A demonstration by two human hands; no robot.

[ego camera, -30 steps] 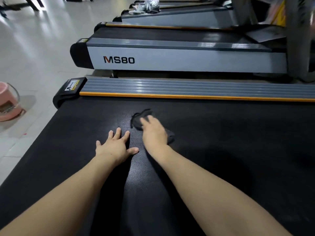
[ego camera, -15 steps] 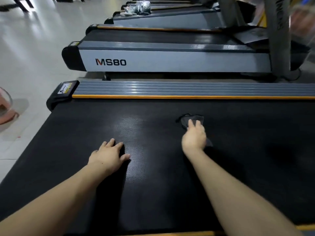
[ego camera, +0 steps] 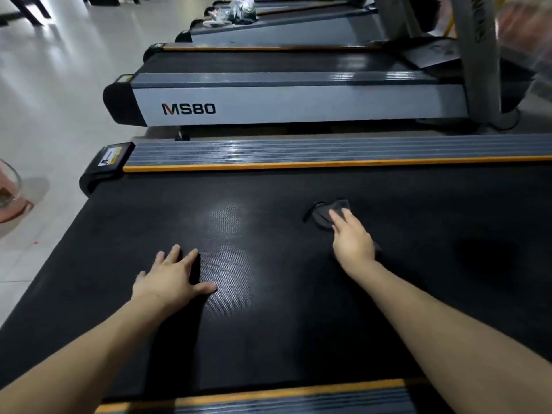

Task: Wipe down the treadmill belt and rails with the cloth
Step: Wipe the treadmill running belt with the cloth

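The black treadmill belt (ego camera: 268, 339) fills the middle of the head view. A dark cloth (ego camera: 324, 215) lies on it right of centre, and my right hand (ego camera: 354, 242) presses flat on the cloth with straight fingers, covering most of it. My left hand (ego camera: 171, 279) rests flat on the bare belt to the left, fingers spread. The far rail (ego camera: 298, 153) is grey and ribbed with an orange edge. A strip of the near rail (ego camera: 298, 401) shows at the bottom.
Another treadmill marked MS80 (ego camera: 268, 100) stands just beyond the far rail, with more treadmills behind it. A pink bucket (ego camera: 9, 192) sits on the tiled floor at the left edge. A grey upright post (ego camera: 478, 55) rises at the far right.
My right hand has slid the cloth rightwards along the belt, away from my left hand. My left hand has stayed flat on the belt. The view has shifted, so the near rail shows.
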